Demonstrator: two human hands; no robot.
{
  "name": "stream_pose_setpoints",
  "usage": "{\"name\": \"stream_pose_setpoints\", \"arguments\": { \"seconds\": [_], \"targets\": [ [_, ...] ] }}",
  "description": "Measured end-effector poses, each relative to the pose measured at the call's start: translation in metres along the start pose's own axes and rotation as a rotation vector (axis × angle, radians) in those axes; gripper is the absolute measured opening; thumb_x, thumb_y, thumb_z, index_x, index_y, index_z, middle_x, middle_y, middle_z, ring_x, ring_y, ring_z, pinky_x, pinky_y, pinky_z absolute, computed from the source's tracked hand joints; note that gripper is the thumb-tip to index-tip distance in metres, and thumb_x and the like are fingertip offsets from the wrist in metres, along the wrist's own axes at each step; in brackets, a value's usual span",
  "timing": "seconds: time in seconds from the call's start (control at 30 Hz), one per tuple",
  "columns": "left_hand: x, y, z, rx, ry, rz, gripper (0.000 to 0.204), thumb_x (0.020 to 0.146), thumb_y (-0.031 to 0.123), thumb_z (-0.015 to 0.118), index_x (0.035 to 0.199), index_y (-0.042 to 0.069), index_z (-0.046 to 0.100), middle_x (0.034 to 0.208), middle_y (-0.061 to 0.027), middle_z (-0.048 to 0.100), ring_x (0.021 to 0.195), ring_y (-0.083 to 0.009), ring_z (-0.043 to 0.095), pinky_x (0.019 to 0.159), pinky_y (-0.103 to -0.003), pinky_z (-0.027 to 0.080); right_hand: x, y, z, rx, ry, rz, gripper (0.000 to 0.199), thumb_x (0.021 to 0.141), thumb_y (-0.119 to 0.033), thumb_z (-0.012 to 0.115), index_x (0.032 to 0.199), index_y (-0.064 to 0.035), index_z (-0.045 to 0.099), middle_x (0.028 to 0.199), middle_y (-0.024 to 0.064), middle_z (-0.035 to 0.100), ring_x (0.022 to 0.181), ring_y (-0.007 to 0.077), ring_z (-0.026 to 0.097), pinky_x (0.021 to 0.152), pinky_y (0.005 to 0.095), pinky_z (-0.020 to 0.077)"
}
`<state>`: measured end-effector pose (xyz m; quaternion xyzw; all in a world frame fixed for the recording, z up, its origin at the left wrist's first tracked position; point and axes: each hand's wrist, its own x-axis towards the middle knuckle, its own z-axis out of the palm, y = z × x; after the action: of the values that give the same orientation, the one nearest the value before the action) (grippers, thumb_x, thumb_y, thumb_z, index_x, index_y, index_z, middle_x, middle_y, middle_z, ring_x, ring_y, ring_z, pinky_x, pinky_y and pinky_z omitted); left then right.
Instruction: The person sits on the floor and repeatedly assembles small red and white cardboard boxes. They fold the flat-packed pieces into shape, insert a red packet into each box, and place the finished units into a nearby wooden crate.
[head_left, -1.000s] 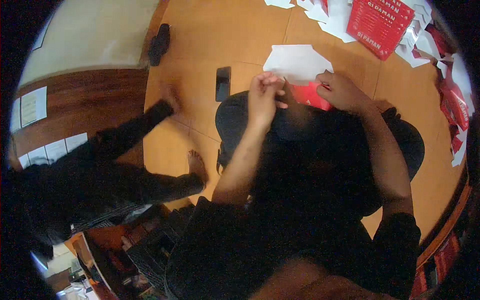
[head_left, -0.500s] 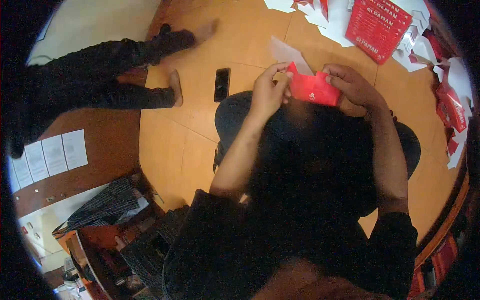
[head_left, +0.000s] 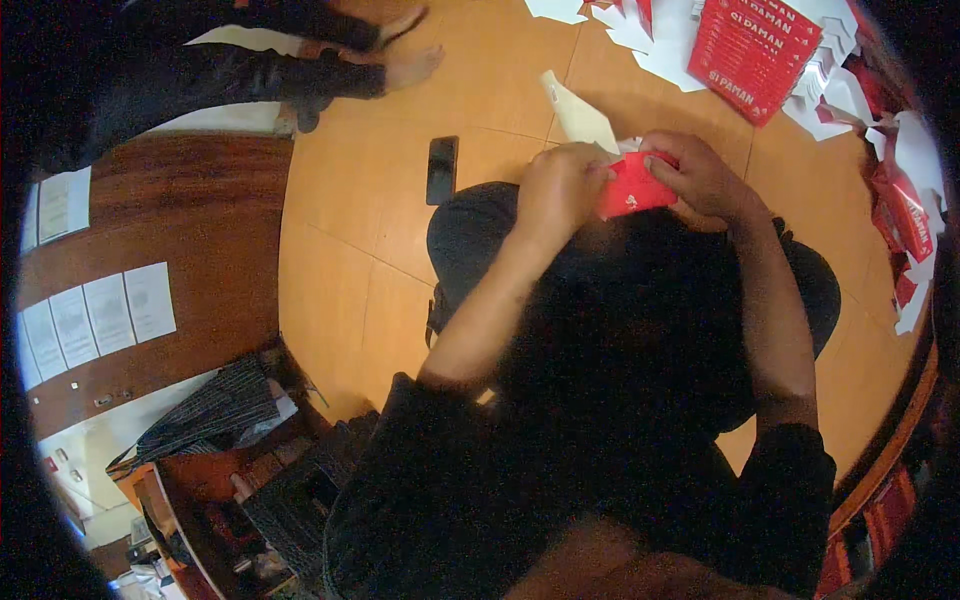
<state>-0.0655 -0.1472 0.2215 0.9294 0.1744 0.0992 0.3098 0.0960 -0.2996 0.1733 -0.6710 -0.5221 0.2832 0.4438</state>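
- Orange floor (head_left: 350,250) stretches far and left, another person's bare feet (head_left: 410,65) at its far edge.
- Red printed sheets (head_left: 750,50) lie far right among white paper scraps (head_left: 660,40).
- Black phone (head_left: 441,170) lies left of the hands.
- Left hand (head_left: 558,190) and right hand (head_left: 700,178) both pinch a small red card (head_left: 630,188) above the lap; a white sheet (head_left: 580,115) sticks up just behind it.

Warm dim indoor light, dark clothing crushed to black, heavy fisheye bend and black vignette at rim, soft focus throughout
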Motion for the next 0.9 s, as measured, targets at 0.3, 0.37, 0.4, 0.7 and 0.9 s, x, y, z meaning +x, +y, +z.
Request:
{"name": "stream_pose_setpoints", "arguments": {
  "seconds": [0.3, 0.37, 0.4, 0.7, 0.9],
  "targets": [
    [-0.005, -0.016, 0.013, -0.007, -0.08, -0.077, 0.012, 0.084, 0.015, 0.07, 0.089, 0.004, 0.07, 0.084, -0.0175, 0.07, 0.078, -0.0337, 0.069, 0.07, -0.041, 0.053, -0.005, 0.006, 0.015, -0.228, -0.019, -0.049, 0.027, 0.09, -0.023, 0.062, 0.103, -0.0003, 0.063, 0.098, 0.021, 0.065, 0.095, 0.0371, 0.062, 0.086, 0.0437, 0.0481],
    [-0.007, -0.021, 0.024, -0.045, -0.06, -0.055, 0.01, 0.086, 0.013, 0.068, 0.089, 0.003, 0.07, 0.084, -0.0181, 0.07, 0.078, -0.0343, 0.069, 0.071, -0.042, 0.053, -0.007, 0.009, 0.017, -0.225, -0.047, -0.001, 0.032, 0.089, -0.027, 0.063, 0.108, -0.0022, 0.066, 0.102, 0.0224, 0.067, 0.096, 0.0402, 0.063, 0.088, 0.0463, 0.0491],
    [-0.009, -0.023, 0.028, -0.007, -0.063, -0.028, 0.01, 0.086, 0.011, 0.066, 0.092, 0.004, 0.07, 0.082, -0.0185, 0.069, 0.078, -0.0344, 0.069, 0.071, -0.042, 0.053, -0.007, 0.009, 0.018, -0.225, -0.054, 0.007, 0.031, 0.089, -0.027, 0.063, 0.107, -0.0022, 0.067, 0.101, 0.0227, 0.067, 0.095, 0.0401, 0.064, 0.087, 0.0465, 0.0493],
    [-0.069, -0.022, 0.068, -0.659, 0.285, -0.22, 0.043, 0.097, 0.015, 0.058, 0.136, 0.0, 0.046, 0.128, -0.0158, 0.055, 0.108, -0.0277, 0.059, 0.089, -0.038, 0.052, 0.0, -0.011, 0.045, -0.217, -0.045, 0.238, 0.028, 0.085, -0.026, 0.066, 0.096, -0.001, 0.067, 0.093, 0.0218, 0.067, 0.089, 0.0398, 0.064, 0.082, 0.0478, 0.0495],
    [-0.058, -0.001, 0.059, -0.468, 0.522, -0.269, 0.063, 0.092, 0.011, 0.067, 0.142, 0.002, 0.031, 0.139, -0.0169, 0.038, 0.127, -0.0275, 0.041, 0.107, -0.041, 0.037, -0.03, -0.056, 0.087, -0.368, 0.255, 0.008, 0.015, 0.079, -0.019, 0.067, 0.081, -0.0053, 0.063, 0.078, 0.0148, 0.061, 0.074, 0.0345, 0.06, 0.069, 0.0465, 0.045]
  ]
}}
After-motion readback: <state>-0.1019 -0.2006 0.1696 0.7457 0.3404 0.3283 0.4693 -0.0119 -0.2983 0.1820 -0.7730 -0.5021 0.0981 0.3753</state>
